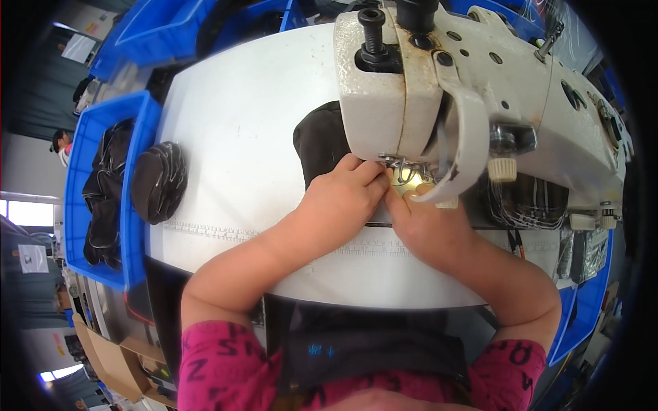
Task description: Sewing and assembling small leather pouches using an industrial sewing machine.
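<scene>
A white industrial sewing machine (373, 103) fills the upper right, its small light glowing by the needle and presser foot (408, 168). A dark fabric piece (319, 140) lies under the head, partly hidden by it and my hands. My left hand (346, 198) grips that piece just left of the foot, its fingers bent and pressed together. Beside it, below the foot, my right hand (425, 226) has thumb and fingers drawn in, partly behind the white guard (469, 130); what they hold is hidden. The fingertips of both hands nearly meet at the needle area.
Stacked dark pieces (157, 181) sit left on the white table (240, 103), beside a blue bin (129, 246) of similar pieces. More pieces (524, 202) and scissors (515, 245) lie right; another blue bin (582, 315) hangs lower right. A person (62, 145) is in the far left background.
</scene>
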`<state>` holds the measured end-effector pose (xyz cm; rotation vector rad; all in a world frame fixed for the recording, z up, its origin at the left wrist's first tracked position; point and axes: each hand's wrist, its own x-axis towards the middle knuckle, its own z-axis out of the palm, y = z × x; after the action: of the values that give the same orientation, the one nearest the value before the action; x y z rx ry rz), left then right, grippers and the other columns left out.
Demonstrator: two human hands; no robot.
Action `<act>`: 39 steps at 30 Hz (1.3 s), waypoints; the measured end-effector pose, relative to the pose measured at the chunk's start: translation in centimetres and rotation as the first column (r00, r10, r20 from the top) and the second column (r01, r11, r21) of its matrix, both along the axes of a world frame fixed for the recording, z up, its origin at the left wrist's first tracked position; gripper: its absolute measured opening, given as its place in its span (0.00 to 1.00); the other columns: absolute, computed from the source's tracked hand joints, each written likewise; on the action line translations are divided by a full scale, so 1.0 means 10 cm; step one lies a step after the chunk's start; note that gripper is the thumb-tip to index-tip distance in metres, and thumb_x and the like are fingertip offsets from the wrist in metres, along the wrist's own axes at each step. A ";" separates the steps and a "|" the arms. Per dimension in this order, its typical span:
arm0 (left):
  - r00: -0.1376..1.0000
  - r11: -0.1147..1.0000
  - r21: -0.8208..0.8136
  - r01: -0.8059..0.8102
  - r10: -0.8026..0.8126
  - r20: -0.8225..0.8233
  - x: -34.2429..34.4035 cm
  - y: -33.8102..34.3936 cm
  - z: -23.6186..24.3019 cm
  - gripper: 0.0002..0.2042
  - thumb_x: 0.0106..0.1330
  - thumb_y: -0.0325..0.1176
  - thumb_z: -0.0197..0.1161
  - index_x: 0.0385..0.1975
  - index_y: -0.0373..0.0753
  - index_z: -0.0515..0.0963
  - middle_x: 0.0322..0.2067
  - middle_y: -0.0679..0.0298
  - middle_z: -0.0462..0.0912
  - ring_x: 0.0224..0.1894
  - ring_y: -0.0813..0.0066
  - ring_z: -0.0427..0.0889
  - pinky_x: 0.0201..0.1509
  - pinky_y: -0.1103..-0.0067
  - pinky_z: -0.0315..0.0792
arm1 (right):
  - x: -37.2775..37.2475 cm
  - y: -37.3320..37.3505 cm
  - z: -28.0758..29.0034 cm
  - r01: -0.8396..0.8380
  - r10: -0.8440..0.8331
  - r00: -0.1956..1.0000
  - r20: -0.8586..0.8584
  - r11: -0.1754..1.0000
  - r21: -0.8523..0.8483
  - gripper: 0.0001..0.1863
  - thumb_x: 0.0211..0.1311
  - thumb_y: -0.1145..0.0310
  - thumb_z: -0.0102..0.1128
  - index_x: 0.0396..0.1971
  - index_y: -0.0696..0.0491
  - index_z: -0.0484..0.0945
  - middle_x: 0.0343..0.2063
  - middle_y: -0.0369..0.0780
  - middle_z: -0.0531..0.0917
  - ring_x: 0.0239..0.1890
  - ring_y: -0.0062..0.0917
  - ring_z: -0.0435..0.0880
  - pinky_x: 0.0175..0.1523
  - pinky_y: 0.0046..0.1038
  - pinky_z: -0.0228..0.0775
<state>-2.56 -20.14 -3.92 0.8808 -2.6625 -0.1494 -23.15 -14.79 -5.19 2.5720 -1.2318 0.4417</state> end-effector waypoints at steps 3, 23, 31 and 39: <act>1.000 0.999 0.047 0.004 -0.003 -0.020 0.02 -0.04 0.04 0.18 0.60 0.28 0.68 0.51 0.37 0.85 0.51 0.66 0.82 0.54 0.64 0.80 0.44 0.74 0.84 | 0.01 0.00 -0.01 -0.008 0.008 1.000 0.022 1.000 0.001 0.25 0.49 0.69 0.64 0.51 0.59 0.84 0.23 0.35 0.78 0.28 0.28 0.80 0.31 0.31 0.68; 0.995 0.994 0.056 0.096 -0.095 -0.010 0.15 -0.15 0.09 0.17 0.57 0.28 0.69 0.48 0.41 0.87 0.51 0.69 0.84 0.55 0.67 0.80 0.49 0.75 0.83 | 0.01 0.03 0.04 -0.012 0.013 0.998 -0.057 1.000 0.027 0.25 0.50 0.67 0.65 0.51 0.55 0.85 0.25 0.35 0.78 0.29 0.27 0.80 0.32 0.30 0.68; 0.999 0.995 0.094 0.042 -0.039 -0.035 0.08 -0.07 0.11 0.17 0.59 0.28 0.70 0.50 0.40 0.86 0.51 0.66 0.83 0.52 0.64 0.81 0.45 0.73 0.83 | -0.02 0.04 0.04 -0.011 0.015 0.997 -0.073 0.998 0.055 0.24 0.50 0.68 0.64 0.50 0.56 0.84 0.24 0.34 0.79 0.27 0.26 0.81 0.31 0.30 0.68; 0.993 0.989 0.131 -0.070 0.082 -0.082 -0.03 0.05 0.06 0.20 0.58 0.25 0.69 0.52 0.37 0.84 0.50 0.60 0.83 0.50 0.58 0.82 0.49 0.68 0.81 | -0.02 0.00 0.05 0.004 -0.003 1.000 -0.012 0.997 0.081 0.20 0.51 0.70 0.64 0.47 0.56 0.83 0.26 0.35 0.81 0.29 0.29 0.82 0.33 0.32 0.73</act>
<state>-2.85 -19.69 -3.31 0.9907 -2.5576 -0.3351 -23.32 -14.77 -4.71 2.6350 -1.2750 0.3827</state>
